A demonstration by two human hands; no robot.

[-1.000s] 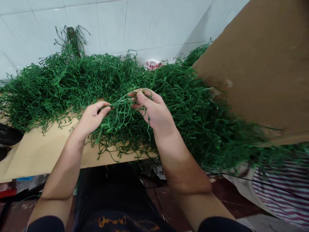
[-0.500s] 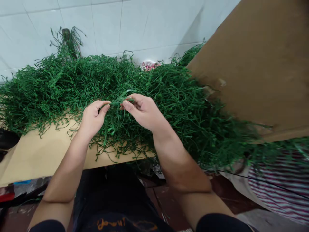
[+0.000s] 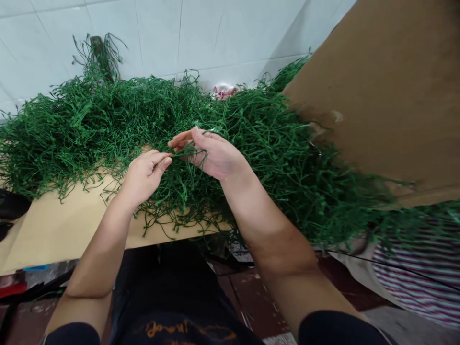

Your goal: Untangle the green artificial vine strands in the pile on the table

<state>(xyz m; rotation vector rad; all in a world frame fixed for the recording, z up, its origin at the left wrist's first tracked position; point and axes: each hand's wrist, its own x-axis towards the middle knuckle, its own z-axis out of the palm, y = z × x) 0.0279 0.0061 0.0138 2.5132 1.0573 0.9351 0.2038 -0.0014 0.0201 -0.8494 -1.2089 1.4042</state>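
Strands (image 3: pixel 183 151), thin and green with small knobby ends, sit between the two hands, just above the front edge of a big tangled heap (image 3: pixel 258 134) of the same stuff. Left hand (image 3: pixel 146 175): thumb and index pinched together on the near end of the small bunch, other fingers curled in. Right hand (image 3: pixel 212 152): loosely open, palm turned inward, thumb lifted apart from the fingers, some strands lying across it; whether the hidden fingers grip any, cannot tell. Exact count of strands in the bunch, also cannot tell.

Heap spreads over a cardboard sheet (image 3: pixel 68 223), backs onto a tiled wall (image 3: pixel 158 38), and meets a raised cardboard panel (image 3: pixel 388 96) at right. Striped fabric (image 3: pixel 413 282) lower right, below the hanging strands.

Risks, as judged: bunch hangs mainly on one fingertip pinch, so a slight slackening could let thin strands slide out or fan apart. Loose ends lie close over the heap; knobby tips could snag and drag extra pieces along, or pull the bunch uneven. Tugging hard against a snag could bend or strip a strand. Heap overhangs the sheet's front edge, so a forearm brushing it could knock pieces off.
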